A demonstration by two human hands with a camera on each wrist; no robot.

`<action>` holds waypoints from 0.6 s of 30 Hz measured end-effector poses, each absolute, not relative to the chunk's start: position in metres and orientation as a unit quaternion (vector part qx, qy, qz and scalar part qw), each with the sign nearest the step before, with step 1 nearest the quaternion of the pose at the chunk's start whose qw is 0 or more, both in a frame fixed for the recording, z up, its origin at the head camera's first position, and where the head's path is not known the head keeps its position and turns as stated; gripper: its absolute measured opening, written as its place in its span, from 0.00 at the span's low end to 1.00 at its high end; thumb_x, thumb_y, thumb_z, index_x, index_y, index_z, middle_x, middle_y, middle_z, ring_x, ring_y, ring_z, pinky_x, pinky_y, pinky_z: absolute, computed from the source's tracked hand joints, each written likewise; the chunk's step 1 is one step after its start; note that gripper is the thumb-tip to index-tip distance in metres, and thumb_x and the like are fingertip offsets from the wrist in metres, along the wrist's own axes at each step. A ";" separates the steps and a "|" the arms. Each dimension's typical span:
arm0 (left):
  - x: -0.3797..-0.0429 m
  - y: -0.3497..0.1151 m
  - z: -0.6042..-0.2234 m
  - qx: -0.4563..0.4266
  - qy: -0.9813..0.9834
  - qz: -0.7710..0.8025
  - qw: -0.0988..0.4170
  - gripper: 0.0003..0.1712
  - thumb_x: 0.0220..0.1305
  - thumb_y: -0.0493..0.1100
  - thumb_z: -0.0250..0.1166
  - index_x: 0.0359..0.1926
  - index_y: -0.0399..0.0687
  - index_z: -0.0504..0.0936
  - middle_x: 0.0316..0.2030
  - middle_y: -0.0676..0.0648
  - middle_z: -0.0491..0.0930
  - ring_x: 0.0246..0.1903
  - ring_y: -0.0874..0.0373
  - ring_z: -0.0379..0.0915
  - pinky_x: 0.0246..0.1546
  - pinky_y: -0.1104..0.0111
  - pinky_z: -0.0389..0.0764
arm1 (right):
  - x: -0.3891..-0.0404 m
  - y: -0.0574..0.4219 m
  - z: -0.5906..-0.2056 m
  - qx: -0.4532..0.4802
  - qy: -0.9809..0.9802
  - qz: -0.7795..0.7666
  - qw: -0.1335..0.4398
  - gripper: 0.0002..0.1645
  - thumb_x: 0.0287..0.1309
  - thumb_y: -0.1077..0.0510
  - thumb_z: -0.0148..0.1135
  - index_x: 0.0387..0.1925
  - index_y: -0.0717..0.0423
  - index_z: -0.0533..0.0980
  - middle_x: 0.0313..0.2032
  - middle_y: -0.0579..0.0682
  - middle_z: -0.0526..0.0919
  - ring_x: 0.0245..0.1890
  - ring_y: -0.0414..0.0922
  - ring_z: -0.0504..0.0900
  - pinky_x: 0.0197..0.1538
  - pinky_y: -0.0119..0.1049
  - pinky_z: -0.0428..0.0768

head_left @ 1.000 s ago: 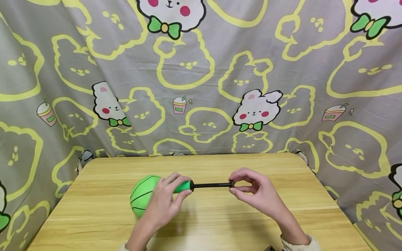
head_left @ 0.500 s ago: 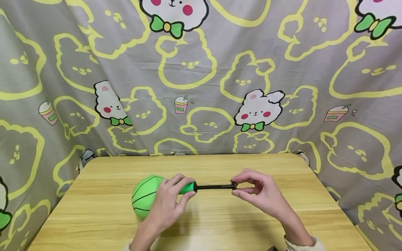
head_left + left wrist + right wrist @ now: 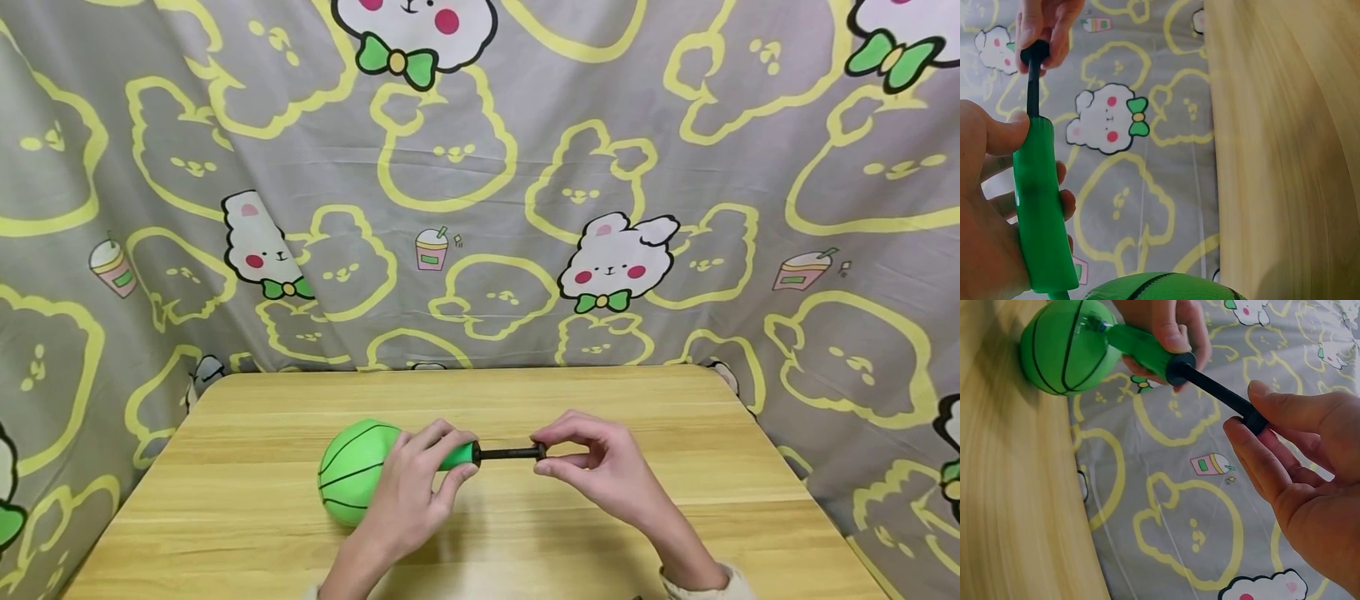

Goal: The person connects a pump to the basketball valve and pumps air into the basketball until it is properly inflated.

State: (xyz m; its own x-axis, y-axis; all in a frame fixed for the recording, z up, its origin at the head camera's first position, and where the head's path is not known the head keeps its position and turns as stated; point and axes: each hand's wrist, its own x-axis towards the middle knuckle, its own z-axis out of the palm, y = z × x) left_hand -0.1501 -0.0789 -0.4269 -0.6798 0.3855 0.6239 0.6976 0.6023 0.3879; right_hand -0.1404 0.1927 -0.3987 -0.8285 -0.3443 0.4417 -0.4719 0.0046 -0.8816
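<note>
A small green ball [image 3: 352, 471] with black lines sits on the left half of the table. My left hand [image 3: 412, 487] grips the green barrel of a hand pump [image 3: 1041, 206], fingers wrapped round it. In the right wrist view the pump's tip meets the ball [image 3: 1069, 347]. From the barrel's other end a black rod [image 3: 1219, 390] sticks out, partly drawn. My right hand [image 3: 600, 467] pinches the black end cap [image 3: 1254, 420] of that rod between thumb and fingertips. In the head view my left hand hides part of the barrel and the ball's right side.
The wooden table [image 3: 247, 433] reaches back to a grey curtain [image 3: 510, 225] printed with yellow outlines and white rabbits. The curtain also hangs along both sides. A small dark object shows at the bottom edge near the right sleeve [image 3: 708, 583].
The rod first stays long, then shortens as my right hand moves left toward the barrel. My left hand and the ball shift slightly right in the view.
</note>
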 end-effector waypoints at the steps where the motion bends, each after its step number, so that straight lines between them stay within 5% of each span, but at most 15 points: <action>1: -0.150 -0.078 -0.427 -0.315 -0.860 -0.317 0.246 0.12 0.68 0.50 0.69 0.50 0.56 0.86 0.42 0.61 0.80 0.39 0.69 0.77 0.43 0.63 0.72 | -0.140 0.191 -0.399 0.290 -0.707 0.643 0.049 0.16 0.54 0.71 0.75 0.45 0.60 0.85 0.43 0.63 0.84 0.47 0.50 0.86 0.42 0.48 0.85; 18: -0.146 -0.071 -0.429 -0.319 -0.861 -0.314 0.243 0.12 0.66 0.48 0.71 0.50 0.56 0.86 0.42 0.60 0.79 0.39 0.69 0.77 0.43 0.64 0.71 | -0.140 0.172 -0.412 0.322 -0.692 0.641 0.082 0.17 0.55 0.74 0.72 0.48 0.65 0.84 0.43 0.64 0.84 0.46 0.50 0.86 0.41 0.46 0.86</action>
